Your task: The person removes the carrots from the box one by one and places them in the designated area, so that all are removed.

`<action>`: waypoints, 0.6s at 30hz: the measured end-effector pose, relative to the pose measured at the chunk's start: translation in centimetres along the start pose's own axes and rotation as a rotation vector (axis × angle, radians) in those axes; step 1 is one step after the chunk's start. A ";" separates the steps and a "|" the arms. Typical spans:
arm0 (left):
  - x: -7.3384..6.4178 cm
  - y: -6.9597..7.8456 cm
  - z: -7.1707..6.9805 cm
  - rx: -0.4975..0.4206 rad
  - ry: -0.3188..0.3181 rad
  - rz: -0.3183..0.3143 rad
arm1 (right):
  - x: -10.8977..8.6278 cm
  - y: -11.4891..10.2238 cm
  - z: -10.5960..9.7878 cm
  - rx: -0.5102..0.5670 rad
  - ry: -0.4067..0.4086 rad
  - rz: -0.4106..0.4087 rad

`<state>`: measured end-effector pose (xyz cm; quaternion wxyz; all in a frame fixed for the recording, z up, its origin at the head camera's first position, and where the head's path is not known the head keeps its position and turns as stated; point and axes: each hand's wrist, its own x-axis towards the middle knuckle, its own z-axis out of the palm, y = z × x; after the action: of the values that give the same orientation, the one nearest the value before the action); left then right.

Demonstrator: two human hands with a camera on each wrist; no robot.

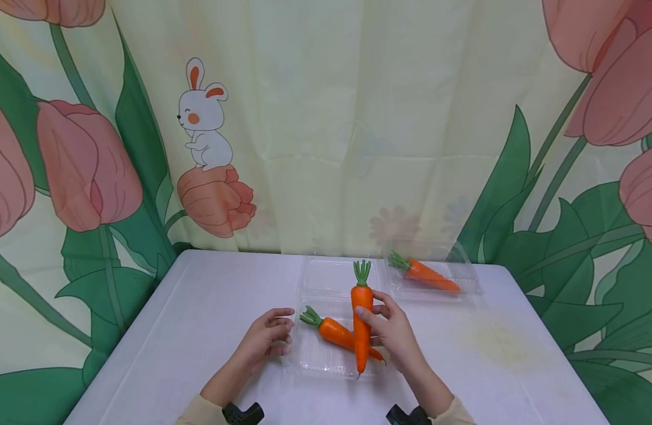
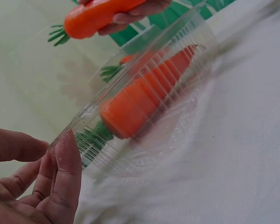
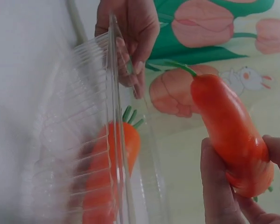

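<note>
Printed tulips crowd both sides of the pale curtain (image 1: 315, 118), a white rabbit (image 1: 209, 133) perched on one bloom, and right below it runs the far edge of my white bench (image 1: 209, 301). And look at the right hand (image 1: 394, 329): thumb on one side, fingers on the other, clamped on a carrot (image 1: 361, 304), green tops pointing to the curtain, thin tip toward me! It hangs over the clear open tray (image 1: 312, 361), crossing above a second carrot (image 1: 335, 332) that lies slantwise inside, tops to the left, tip to the right.

Over to the left hand (image 1: 267, 337), well apart from the right: thumb and fingers pinch the tray's thin left rim. The left wrist view shows that rim running between them, ribbed wall sloping down beneath. Behind the tray, its clear lid (image 1: 331, 274) lies folded back toward the far edge. Farther right, close to that same edge, sits another clear box (image 1: 468, 284) with a third carrot (image 1: 431, 276) in it; whether its lid is fastened, I cannot tell. Room to move? White cloth spreads wide to my left, and more runs out past my right forearm to the side edge.
</note>
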<state>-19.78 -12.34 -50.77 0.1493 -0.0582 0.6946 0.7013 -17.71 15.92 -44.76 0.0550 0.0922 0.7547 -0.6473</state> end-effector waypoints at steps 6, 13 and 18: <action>0.3 0.0 -0.2 -0.001 -0.014 -0.011 | 0.0 0.4 -0.6 0.010 0.007 0.007; 0.4 -0.1 -0.1 0.000 -0.024 -0.007 | 0.0 1.2 -1.7 -0.025 0.016 0.020; 0.4 -0.1 -0.2 -0.004 -0.014 -0.018 | -0.2 1.7 -2.6 -0.021 0.019 0.051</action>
<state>-20.14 -12.46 -50.95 0.1604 -0.0599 0.6917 0.7016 -17.09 18.70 -45.92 0.0650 0.1169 0.7595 -0.6366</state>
